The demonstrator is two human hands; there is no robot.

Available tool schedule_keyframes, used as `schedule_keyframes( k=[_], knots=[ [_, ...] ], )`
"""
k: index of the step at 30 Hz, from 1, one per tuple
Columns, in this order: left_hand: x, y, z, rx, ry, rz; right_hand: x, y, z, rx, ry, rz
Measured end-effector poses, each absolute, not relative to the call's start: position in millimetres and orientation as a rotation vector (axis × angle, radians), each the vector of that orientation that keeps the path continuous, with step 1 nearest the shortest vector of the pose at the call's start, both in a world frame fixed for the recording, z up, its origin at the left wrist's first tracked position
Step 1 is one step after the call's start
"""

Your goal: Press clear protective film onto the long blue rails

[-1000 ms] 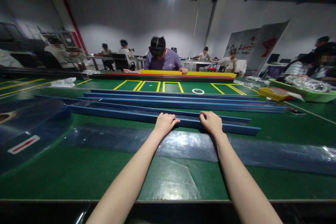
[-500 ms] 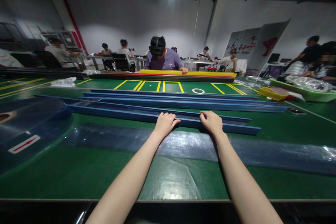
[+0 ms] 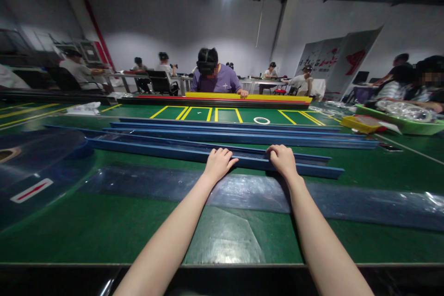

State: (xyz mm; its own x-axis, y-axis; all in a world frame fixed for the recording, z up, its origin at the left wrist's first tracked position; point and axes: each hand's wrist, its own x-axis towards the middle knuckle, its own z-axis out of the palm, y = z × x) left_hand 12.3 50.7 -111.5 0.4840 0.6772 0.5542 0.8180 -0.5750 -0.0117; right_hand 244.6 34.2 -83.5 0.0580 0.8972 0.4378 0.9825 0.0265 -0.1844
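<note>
- Resting on the blue rail, my left hand bends over its near edge; I cannot tell if it grips.
- My right hand curls there too, its grip also unclear.
- This rail lies on the green table, between other blue rails and a clear strip.

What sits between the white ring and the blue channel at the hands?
In the head view, more blue channels lie there, with green tabletop showing around them, between the white ring and the nearest blue channel.
</note>
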Motion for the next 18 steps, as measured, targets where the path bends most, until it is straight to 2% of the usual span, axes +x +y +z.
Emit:
schedule_keyframes(
  k=[18],
  knots=[
    [12.8, 49.4, -110.4, -2.426, -1.290, -0.678, 234.8, 27.7, -79.7, -2.005, -1.922, -0.197]
  ],
)
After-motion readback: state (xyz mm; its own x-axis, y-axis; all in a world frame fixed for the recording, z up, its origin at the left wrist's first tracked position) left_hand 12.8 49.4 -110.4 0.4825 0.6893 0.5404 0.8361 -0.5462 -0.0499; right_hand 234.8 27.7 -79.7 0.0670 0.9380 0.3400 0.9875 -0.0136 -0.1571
